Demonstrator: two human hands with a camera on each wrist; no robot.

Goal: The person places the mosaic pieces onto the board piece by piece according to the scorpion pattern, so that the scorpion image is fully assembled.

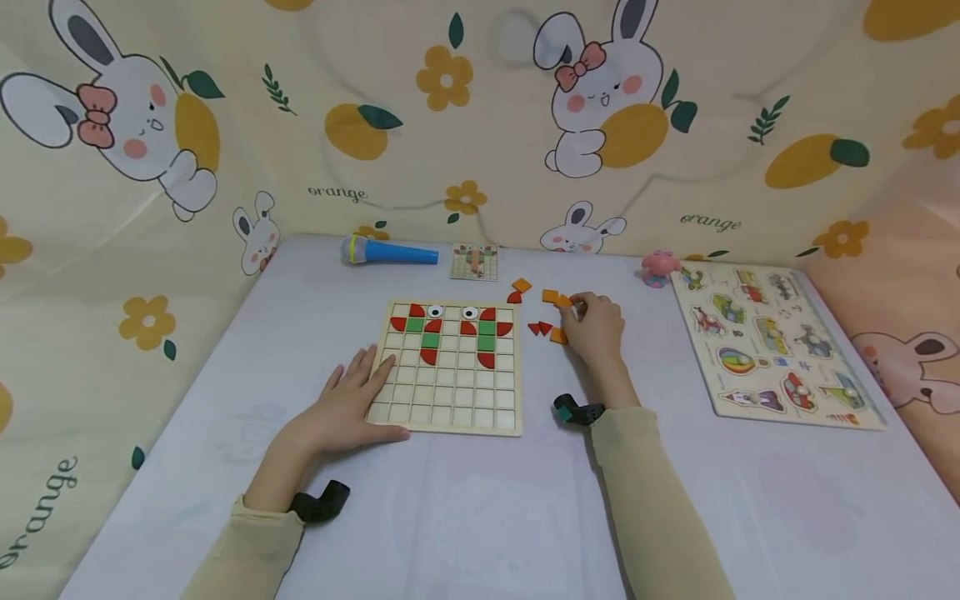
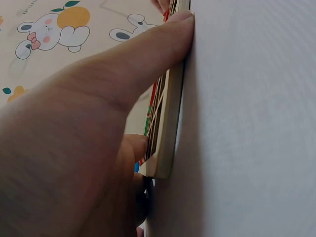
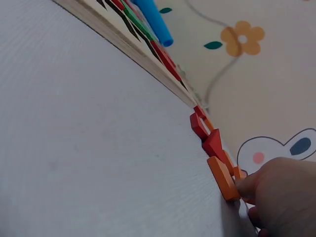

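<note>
A square wooden grid board (image 1: pixel 450 392) lies on the table, with red, green and eyed tiles in its upper rows. My left hand (image 1: pixel 345 408) rests spread at the board's lower left corner, thumb along the front edge; in the left wrist view the thumb (image 2: pixel 163 39) touches the board's side. Right of the board, my right hand (image 1: pixel 596 333) pinches an orange tile (image 1: pixel 564 301) between thumb and fingertips. Around it lie other loose pieces: an orange square (image 1: pixel 558 335), red triangles (image 1: pixel 545 328), a red quarter-round piece (image 1: pixel 514 297) and another orange square (image 1: pixel 522 285).
Behind the board lie a small pattern card (image 1: pixel 474 262) and a blue toy microphone (image 1: pixel 397 252). To the right are a pink toy figure (image 1: pixel 660 268) and a wooden picture puzzle (image 1: pixel 780 346). A printed cloth (image 1: pixel 480 142) hangs behind the table.
</note>
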